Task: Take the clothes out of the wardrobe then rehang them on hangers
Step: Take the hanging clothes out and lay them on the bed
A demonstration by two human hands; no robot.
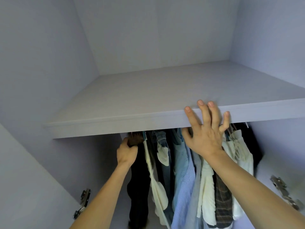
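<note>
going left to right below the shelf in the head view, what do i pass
left hinge → left hand gripping the dark garment → cream strappy top → light blue blouse → plaid garment → white top → right hinge

Layout as I see it from the head view. The shelf (148,100) lies above, and the clothes (184,171) hang in a row beneath it. The left hand (127,152) grips the leftmost garment (138,182) at its top. The right hand (206,136) rests on the shelf's front edge, before the middle clothes. The left hinge (83,202) and right hinge (283,190) flank the row, lower down.
</note>
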